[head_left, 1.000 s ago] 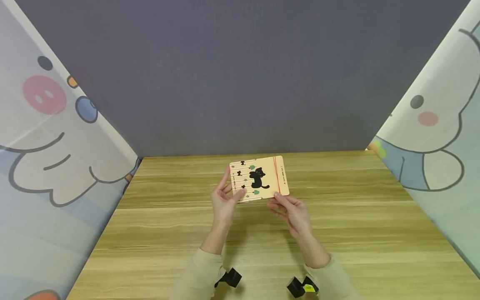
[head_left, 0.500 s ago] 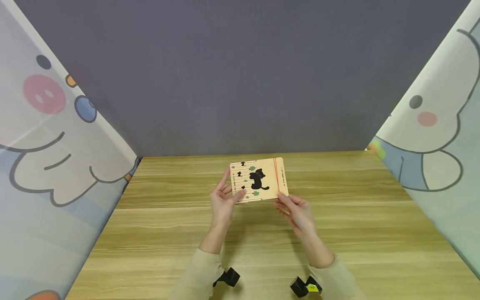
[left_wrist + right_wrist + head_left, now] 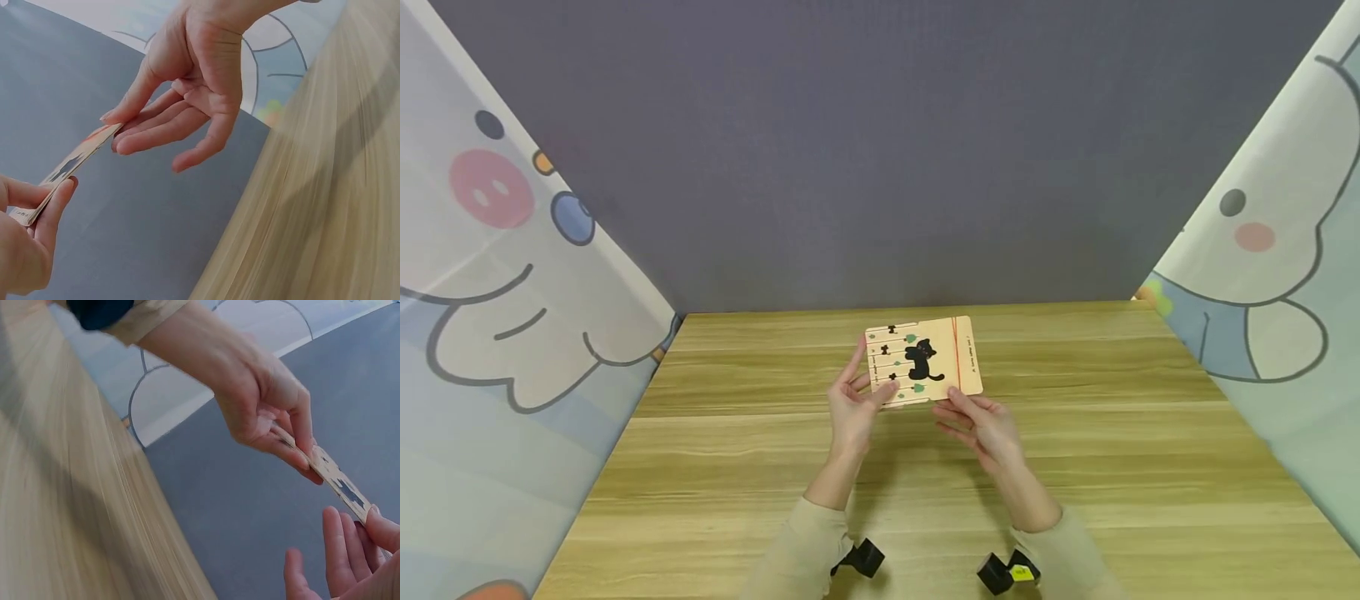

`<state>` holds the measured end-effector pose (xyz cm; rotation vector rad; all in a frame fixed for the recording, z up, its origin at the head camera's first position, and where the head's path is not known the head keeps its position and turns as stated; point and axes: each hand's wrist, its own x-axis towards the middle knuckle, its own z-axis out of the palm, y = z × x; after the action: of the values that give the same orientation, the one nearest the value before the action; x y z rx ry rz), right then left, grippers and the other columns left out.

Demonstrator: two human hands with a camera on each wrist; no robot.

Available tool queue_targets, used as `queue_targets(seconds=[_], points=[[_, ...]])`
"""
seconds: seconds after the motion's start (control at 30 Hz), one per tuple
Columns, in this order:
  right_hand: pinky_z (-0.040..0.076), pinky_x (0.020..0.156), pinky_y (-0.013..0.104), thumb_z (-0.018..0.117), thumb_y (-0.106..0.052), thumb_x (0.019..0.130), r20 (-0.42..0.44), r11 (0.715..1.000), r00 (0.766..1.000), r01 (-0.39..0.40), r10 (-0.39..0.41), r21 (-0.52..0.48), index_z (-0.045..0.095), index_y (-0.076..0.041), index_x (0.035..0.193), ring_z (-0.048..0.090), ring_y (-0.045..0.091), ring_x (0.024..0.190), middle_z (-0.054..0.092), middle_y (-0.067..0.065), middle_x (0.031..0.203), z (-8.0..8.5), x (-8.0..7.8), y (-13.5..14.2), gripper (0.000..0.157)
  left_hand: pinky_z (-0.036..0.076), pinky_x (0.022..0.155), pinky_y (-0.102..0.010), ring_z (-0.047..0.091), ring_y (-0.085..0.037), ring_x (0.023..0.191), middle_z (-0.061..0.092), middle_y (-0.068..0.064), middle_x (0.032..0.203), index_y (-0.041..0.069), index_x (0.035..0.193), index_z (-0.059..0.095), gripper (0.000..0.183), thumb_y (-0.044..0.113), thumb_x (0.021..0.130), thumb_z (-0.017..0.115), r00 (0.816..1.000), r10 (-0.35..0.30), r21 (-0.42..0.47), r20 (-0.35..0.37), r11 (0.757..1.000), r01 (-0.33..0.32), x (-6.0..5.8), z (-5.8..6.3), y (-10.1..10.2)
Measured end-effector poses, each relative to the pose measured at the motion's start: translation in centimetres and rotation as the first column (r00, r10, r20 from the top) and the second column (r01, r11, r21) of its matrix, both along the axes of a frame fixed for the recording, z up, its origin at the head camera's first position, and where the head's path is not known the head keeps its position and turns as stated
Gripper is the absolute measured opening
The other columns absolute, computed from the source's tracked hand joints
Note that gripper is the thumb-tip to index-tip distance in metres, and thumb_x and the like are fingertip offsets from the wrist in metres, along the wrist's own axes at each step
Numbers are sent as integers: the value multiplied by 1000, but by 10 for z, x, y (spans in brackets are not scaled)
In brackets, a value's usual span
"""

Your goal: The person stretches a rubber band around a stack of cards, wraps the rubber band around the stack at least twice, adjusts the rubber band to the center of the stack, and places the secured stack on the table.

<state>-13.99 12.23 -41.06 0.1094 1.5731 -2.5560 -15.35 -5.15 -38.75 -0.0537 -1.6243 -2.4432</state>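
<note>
In the head view, a thin cream notebook (image 3: 933, 360) with a black cat print and a red band (image 3: 957, 354) near its right end is held up over the table. My left hand (image 3: 852, 412) pinches its left end, thumb on the printed face and fingers behind. At the lower right corner, close to the band, my right hand (image 3: 985, 429) pinches the edge between thumb and forefinger, its other fingers loosely spread. From the left wrist, the notebook (image 3: 75, 159) appears almost edge-on between both hands. The right wrist view shows its edge (image 3: 340, 487) likewise.
A wood-grain table (image 3: 715, 450) lies below, with a dark grey panel (image 3: 895, 150) rising behind it. Cartoon-printed curtains (image 3: 512, 333) flank both sides. Black camera mounts (image 3: 867, 557) sit at the wrists.
The notebook and my left hand have shifted slightly right. My right hand moved a little right along the lower edge, then back left. Both hands keep their hold.
</note>
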Motion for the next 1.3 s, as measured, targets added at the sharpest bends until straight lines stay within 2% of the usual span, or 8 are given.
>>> queue_targets(seconds=[0.17, 0.37, 0.6, 0.67, 0.87, 0.97, 1.17, 1.3], points=[[48, 84, 45, 55, -11, 88, 108, 999, 993, -35, 37, -16, 67, -11, 70, 65, 17, 74, 68, 5, 73, 17, 4, -5, 22, 56, 57, -27, 64, -16, 65, 60, -26, 100, 18, 131, 43, 76, -21, 68, 60, 1000, -23, -8, -7, 1000, 23, 1, 0, 3], [51, 81, 42, 57, -13, 87, 76, 995, 996, -53, 47, 82, 64, -3, 80, 65, 20, 77, 68, 9, 79, 16, 4, -8, 14, 56, 60, -30, 65, -24, 74, 60, -26, 101, 14, 132, 43, 76, -22, 67, 60, 1000, -12, -1, -11, 1000, 12, 1, -1, 4], [51, 81, 44, 59, -14, 85, -39, 973, 990, -129, 138, 190, 57, 9, 97, 64, 22, 79, 66, 15, 89, 14, 13, 2, 26, 45, 40, -11, 39, -2, 38, 56, -21, 113, 23, 130, 45, 76, -19, 67, 61, 1000, -9, -33, 24, 999, 10, -1, 0, -2], [49, 82, 49, 61, -18, 84, -109, 962, 976, -162, 189, 218, 54, 12, 102, 63, 26, 83, 64, 19, 93, 2, 11, 8, 36, 38, 36, -9, 32, 0, 35, 55, -22, 115, 23, 129, 46, 76, -18, 67, 62, 1000, -6, -45, 27, 999, 7, -2, 1, -3], [53, 74, 46, 57, -11, 87, -311, 949, 917, -170, 251, 264, 54, 7, 113, 61, 32, 87, 60, 22, 101, -85, -25, 43, 32, 37, 36, -8, 32, -1, 36, 52, -22, 118, 22, 130, 45, 76, -18, 68, 61, 999, -14, -47, 40, 999, 16, -3, 0, -8], [55, 67, 42, 57, -4, 85, -376, 948, 900, -105, 219, 301, 57, 3, 113, 61, 32, 85, 61, 21, 101, -98, -40, 57, 28, 36, 35, -8, 33, -1, 36, 51, -20, 121, 22, 130, 45, 76, -18, 68, 62, 999, -10, -53, 50, 999, 12, -4, -1, -11], [55, 67, 30, 59, 0, 82, -494, 949, 848, -33, 193, 313, 61, 2, 108, 61, 24, 84, 63, 15, 101, -27, -30, 57, 26, 43, 37, -12, 33, -1, 35, 55, -22, 114, 21, 130, 45, 77, -20, 67, 61, 999, -16, -44, 44, 999, 18, -4, -4, -14], [54, 71, 24, 65, -7, 80, -503, 923, 849, 48, 163, 381, 63, 0, 104, 61, 20, 86, 64, 12, 100, 12, -26, 52, 25, 54, 46, -24, 40, -4, 35, 57, -26, 106, 19, 130, 45, 77, -22, 67, 59, 999, -36, -10, 29, 999, 36, -4, -6, -15]])
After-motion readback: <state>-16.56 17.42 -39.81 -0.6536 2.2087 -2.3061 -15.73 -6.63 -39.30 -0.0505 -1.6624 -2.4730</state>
